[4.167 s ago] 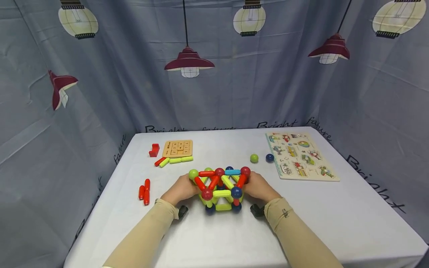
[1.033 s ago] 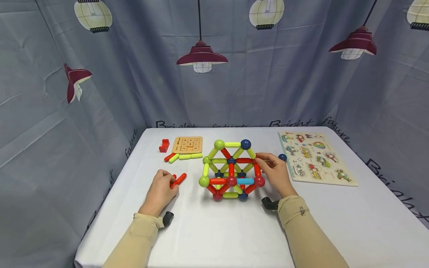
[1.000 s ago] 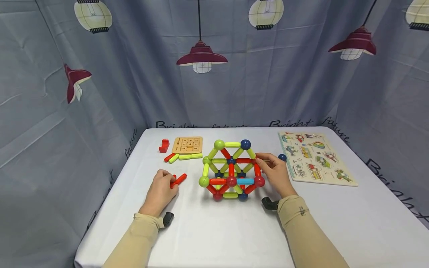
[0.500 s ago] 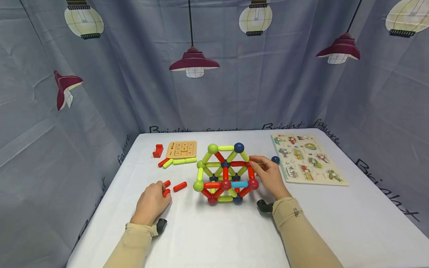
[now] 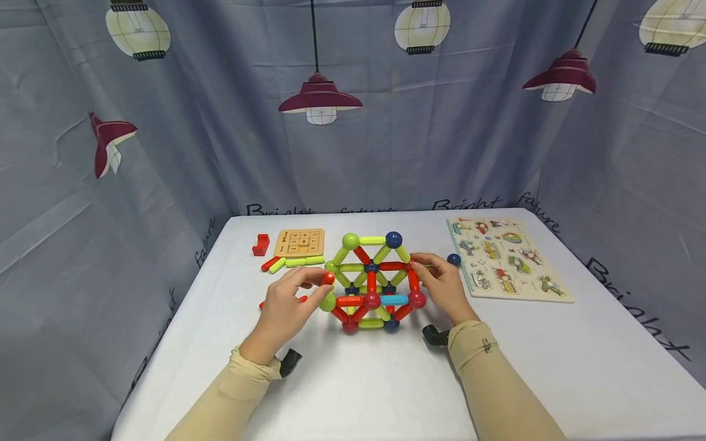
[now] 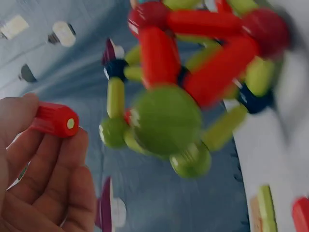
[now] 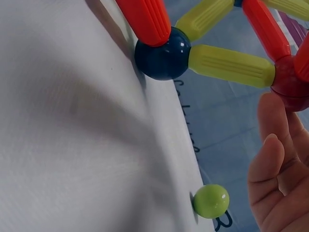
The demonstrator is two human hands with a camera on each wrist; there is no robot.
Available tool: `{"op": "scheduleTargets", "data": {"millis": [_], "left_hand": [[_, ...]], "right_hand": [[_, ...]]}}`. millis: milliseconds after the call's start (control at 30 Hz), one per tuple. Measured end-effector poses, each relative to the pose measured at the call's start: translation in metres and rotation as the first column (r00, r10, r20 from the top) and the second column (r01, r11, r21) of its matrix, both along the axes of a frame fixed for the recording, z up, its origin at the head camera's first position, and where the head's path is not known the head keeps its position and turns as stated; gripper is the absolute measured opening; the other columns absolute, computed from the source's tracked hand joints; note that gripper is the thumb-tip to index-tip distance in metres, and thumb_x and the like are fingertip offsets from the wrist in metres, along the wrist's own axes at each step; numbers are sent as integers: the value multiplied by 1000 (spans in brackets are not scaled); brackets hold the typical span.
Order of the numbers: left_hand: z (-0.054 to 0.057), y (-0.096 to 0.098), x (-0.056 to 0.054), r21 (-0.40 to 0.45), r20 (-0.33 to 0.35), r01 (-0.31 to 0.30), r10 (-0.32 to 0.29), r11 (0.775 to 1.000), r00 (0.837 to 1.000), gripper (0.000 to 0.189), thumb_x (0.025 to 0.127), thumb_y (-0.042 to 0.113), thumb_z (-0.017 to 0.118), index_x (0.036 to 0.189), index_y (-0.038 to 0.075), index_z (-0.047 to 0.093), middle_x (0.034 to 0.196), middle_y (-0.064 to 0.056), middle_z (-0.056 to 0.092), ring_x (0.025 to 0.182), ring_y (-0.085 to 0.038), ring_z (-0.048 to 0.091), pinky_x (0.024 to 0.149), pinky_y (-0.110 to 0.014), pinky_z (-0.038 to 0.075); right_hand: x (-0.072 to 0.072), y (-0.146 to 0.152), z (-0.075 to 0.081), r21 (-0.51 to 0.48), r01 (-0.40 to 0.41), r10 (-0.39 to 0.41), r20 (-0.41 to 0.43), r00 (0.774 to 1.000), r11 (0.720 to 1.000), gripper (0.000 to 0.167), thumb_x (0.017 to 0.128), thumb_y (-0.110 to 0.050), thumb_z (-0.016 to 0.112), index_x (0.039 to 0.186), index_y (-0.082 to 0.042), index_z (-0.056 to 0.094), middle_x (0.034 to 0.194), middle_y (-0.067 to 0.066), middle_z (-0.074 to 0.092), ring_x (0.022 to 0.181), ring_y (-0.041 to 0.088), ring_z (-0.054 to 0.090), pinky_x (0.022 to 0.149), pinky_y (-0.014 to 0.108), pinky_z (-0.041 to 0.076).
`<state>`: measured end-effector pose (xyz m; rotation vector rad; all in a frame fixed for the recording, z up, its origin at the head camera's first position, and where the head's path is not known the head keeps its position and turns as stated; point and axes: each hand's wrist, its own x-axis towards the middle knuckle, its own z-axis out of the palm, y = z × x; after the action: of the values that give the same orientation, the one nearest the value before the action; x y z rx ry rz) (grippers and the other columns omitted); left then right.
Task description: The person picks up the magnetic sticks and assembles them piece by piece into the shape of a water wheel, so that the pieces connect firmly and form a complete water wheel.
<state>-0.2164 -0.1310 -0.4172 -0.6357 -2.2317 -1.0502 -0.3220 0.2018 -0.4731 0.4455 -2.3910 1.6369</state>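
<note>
My left hand (image 5: 281, 315) pinches a short red magnetic rod (image 6: 55, 120) between thumb and fingers, raised above the table. It is just left of a structure of magnetic rods and balls (image 5: 371, 283), close to the green ball (image 6: 166, 120) on its near left corner. Red, yellow-green and blue rods join red, green and dark blue balls in this standing frame. On its right side, fingertips of my right hand (image 5: 444, 288) hold a red ball (image 7: 289, 79); the wrist view cuts off part of that hand.
Loose red rods (image 5: 303, 299) lie behind my left hand, partly hidden. Farther back are a red block (image 5: 261, 245), a wooden number board (image 5: 299, 244) and a row of yellow-green rods (image 5: 305, 261). A blue ball (image 5: 454, 260) lies beside a picture puzzle board (image 5: 510, 260); a green ball (image 7: 211, 201) shows too.
My left hand has lifted a red rod from the table and brought it right, up to the structure. My right hand stays at the red ball. Earliest, both hands held the structure, differently turned.
</note>
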Motion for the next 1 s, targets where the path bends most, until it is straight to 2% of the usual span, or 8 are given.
{"op": "scheduleTargets", "data": {"millis": [100, 233, 567, 667, 733, 833, 900, 1000], "left_hand": [[10, 17, -4, -102, 42, 53, -49, 993, 998, 29, 90, 19, 81, 117, 14, 72, 106, 4, 73, 94, -14, 68, 80, -30, 59], [8, 24, -7, -188, 113, 17, 5, 982, 994, 26, 90, 20, 81, 114, 14, 72, 103, 4, 72, 90, -15, 65, 77, -28, 57], [-5, 19, -9, -136, 196, -22, 49, 990, 979, 28, 93, 24, 79, 119, 17, 70, 102, 9, 71, 92, -7, 65, 78, -32, 57], [-7, 7, -9, -132, 199, -122, 147, 984, 969, 27, 97, 26, 73, 122, 15, 70, 101, 5, 70, 90, -11, 65, 73, -33, 56], [-11, -5, -11, -208, 209, -242, 285, 948, 936, 27, 98, 27, 71, 122, 14, 70, 101, 0, 69, 90, -16, 65, 72, -35, 55], [-22, -22, -16, -417, 263, -334, 464, 845, 846, 33, 92, 27, 78, 120, 10, 70, 103, -9, 66, 88, -25, 62, 70, -41, 54], [-31, -29, -19, -554, 317, -279, 510, 784, 800, 39, 88, 27, 83, 120, 9, 70, 104, -11, 65, 89, -26, 60, 72, -41, 54], [-42, -31, -21, -611, 395, -189, 503, 769, 769, 39, 84, 22, 86, 118, 7, 71, 100, -11, 63, 83, -23, 58, 70, -39, 54]], "right_hand": [[0, 1, -2, -9, 7, -7, -3, 1000, 1000, 34, 101, -40, 66, 128, -19, 71, 112, 6, 75, 86, 20, 67, 72, 24, 56], [0, 1, -5, -4, 1, -1, 5, 1000, 1000, 34, 101, -40, 66, 129, -20, 70, 116, 5, 73, 87, 19, 66, 73, 24, 56], [-1, 0, -3, -2, -3, 3, 5, 1000, 1000, 35, 101, -40, 65, 129, -20, 70, 116, 6, 73, 88, 21, 65, 74, 23, 56], [-2, -1, -3, 7, -8, 8, 15, 1000, 1000, 36, 101, -41, 65, 130, -21, 69, 117, 5, 73, 88, 22, 65, 75, 23, 56], [-1, -2, -2, 13, -6, 6, 16, 1000, 1000, 36, 101, -42, 65, 131, -21, 69, 116, 5, 73, 88, 23, 65, 75, 24, 56], [-1, -1, -1, 16, 6, -6, 10, 1000, 1000, 35, 102, -40, 64, 131, -21, 69, 115, 5, 73, 87, 23, 65, 74, 23, 55], [0, -1, 0, 14, 16, -16, 6, 1000, 1000, 33, 102, -39, 65, 130, -21, 70, 113, 5, 73, 87, 23, 65, 73, 23, 55], [1, -1, -1, 14, 8, -8, 1, 1000, 1000, 33, 102, -37, 64, 130, -19, 69, 115, 6, 73, 87, 22, 65, 73, 23, 55]]}}
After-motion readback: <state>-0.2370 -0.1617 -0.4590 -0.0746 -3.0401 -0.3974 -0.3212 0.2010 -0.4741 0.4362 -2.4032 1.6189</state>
